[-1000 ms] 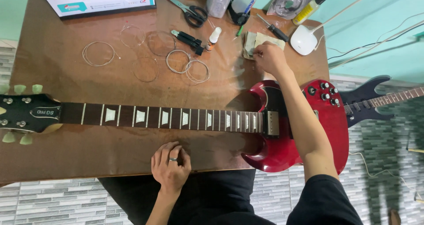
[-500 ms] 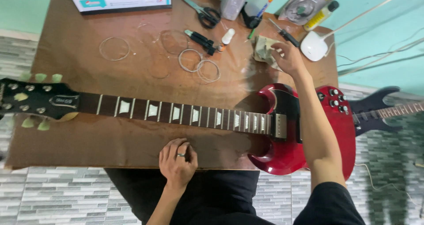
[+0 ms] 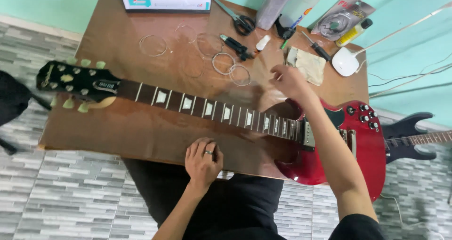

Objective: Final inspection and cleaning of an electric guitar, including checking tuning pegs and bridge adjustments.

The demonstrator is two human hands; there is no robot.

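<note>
A red electric guitar [image 3: 325, 160] lies across the brown table [image 3: 141, 136], its dark neck [image 3: 207, 109] running left to the black headstock [image 3: 75, 82]. My right hand [image 3: 289, 82] hovers just above the table beside the guitar's upper horn, fingers apart and empty, a little short of a beige cloth [image 3: 308, 63]. My left hand [image 3: 203, 160], wearing a ring, rests with curled fingers on the table's near edge below the neck and holds nothing.
Coiled guitar strings [image 3: 230, 68] lie behind the neck. Scissors [image 3: 238, 19], black cutters [image 3: 238, 47], a screwdriver [image 3: 318, 47], a clear bottle [image 3: 278, 4], a string packet [image 3: 341, 19] and a white lamp base [image 3: 346, 61] crowd the far side. A dark guitar [image 3: 414, 139] lies on the floor at right.
My right hand has lifted off the beige cloth and drawn back toward the guitar's body. The view has shifted to the right; my left hand has stayed put.
</note>
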